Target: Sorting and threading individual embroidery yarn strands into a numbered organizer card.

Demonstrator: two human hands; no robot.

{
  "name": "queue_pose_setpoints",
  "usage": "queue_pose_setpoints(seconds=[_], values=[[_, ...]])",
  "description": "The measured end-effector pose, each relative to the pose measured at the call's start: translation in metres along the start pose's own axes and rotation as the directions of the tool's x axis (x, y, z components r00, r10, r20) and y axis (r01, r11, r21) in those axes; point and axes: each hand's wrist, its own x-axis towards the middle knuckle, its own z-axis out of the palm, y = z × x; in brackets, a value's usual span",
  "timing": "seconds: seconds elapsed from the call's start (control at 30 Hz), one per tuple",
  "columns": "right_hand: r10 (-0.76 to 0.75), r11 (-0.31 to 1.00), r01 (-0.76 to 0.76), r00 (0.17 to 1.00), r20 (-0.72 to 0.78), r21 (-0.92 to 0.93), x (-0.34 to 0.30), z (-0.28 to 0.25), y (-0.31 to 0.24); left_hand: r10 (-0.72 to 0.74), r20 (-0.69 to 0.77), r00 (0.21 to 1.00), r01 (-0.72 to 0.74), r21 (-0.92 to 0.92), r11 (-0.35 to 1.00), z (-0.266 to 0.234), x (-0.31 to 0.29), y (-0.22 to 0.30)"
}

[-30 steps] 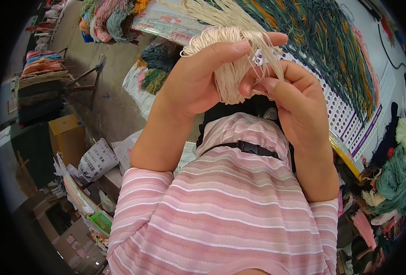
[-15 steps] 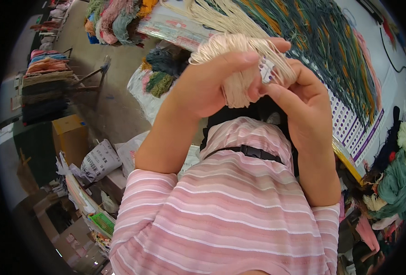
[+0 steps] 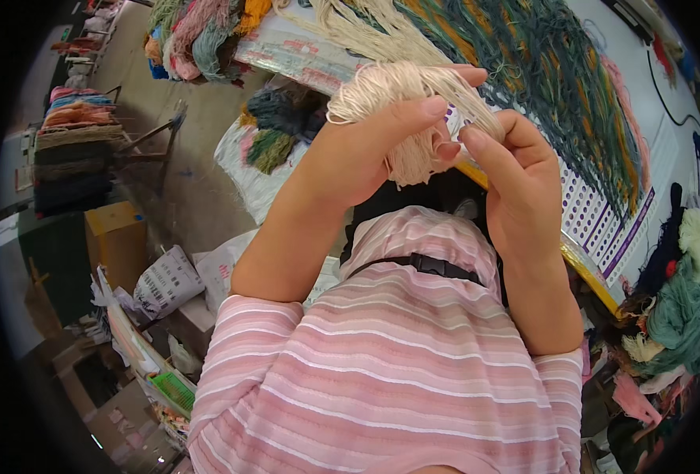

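A bundle of cream yarn [image 3: 413, 158] is held up in front of me, over the near edge of the table. My left hand [image 3: 365, 142] grips it, with the thumb across the front and strands looped over the fingers. On the right side of the bundle, my right hand [image 3: 519, 162] pinches some strands between thumb and index finger. The strands stretch from the bundle toward that pinch. Long cream strands [image 3: 365, 31] and a spread of dark green, teal and mustard yarn [image 3: 523, 55] lie on the table behind.
The table [image 3: 602, 237] has a yellow front edge and a purple-dotted sheet. Coloured skeins hang at its left end [image 3: 200, 39], and teal yarn [image 3: 685, 316] hangs at the right. A white sack with yarn [image 3: 239, 170], a cardboard box [image 3: 117, 237] and a yarn-laden rack [image 3: 77, 150] stand to the left.
My right thumb and index finger have shifted slightly up along the strands. My left hand still holds the cream yarn in nearly the same place.
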Motion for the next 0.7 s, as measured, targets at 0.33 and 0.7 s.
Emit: queue_pose_setpoints(seconds=[0.33,0.7], values=[[-0.095,0.983,0.015,0.899,0.428,0.185,-0.010,-0.048,-0.001,-0.212,0.345,0.914,0.205,0.058,0.977,-0.037,-0.007,0.003],[-0.231,0.886,0.277,0.959,-0.165,0.372,-0.195,-0.354,-0.137,0.185,-0.183,0.965,-0.259,-0.588,0.767,-0.262,-0.124,0.129]])
